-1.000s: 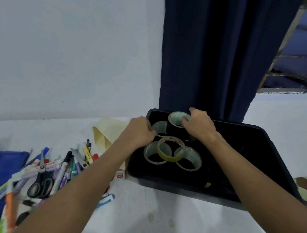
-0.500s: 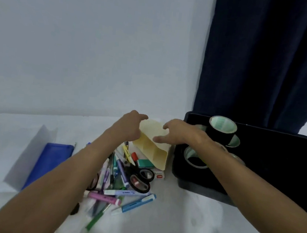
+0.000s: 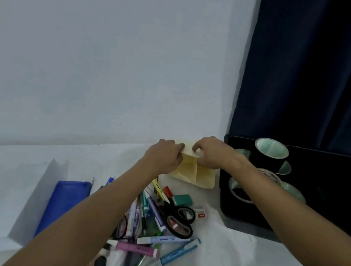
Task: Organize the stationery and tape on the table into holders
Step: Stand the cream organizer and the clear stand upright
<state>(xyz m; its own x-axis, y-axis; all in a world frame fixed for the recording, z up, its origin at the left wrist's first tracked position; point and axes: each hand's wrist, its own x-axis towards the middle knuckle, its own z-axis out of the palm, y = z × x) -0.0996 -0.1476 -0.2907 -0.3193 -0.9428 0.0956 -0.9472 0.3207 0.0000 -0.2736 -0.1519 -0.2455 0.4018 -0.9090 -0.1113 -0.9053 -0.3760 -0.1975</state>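
Both hands are on the yellow holder (image 3: pixel 195 174), at the table's (image 3: pixel 223 246) far edge against the wall. Left hand (image 3: pixel 164 156) grips its left side, fingers curled over the rim. Right hand (image 3: pixel 209 152) pinches the upper rim from the right. The holder is tipped, open mouth facing the person, so my read is they're righting or repositioning it before loading. Two-handed hold makes sense: the box looks light, thin-walled and easy to skid.

Holder: pale yellow, matte, rigid, rectangular, with inner dividers making at least two compartments. Can't tell whether it's plastic or card.

Black tray (image 3: pixel 326 192) sits just right of the holder, along the table's right edge. It's dark, smooth, shallow-walled. The tape rolls (image 3: pixel 271 152) are already in it: one wide black roll with a pale green core stands on top of others lying flat, some partly hidden by the right forearm. The tape part looks mostly done.

Loose stationery is piled near the table's front, just in front of the holder: black-handled scissors (image 3: pixel 179 220), pastel markers (image 3: pixel 134 247), a green eraser (image 3: pixel 181 199). Mostly slim cylinders, they should drop into the compartments upright. None is in yet.

Blue pouch (image 3: pixel 63 205) lies flat toward the left, looks like soft fabric.
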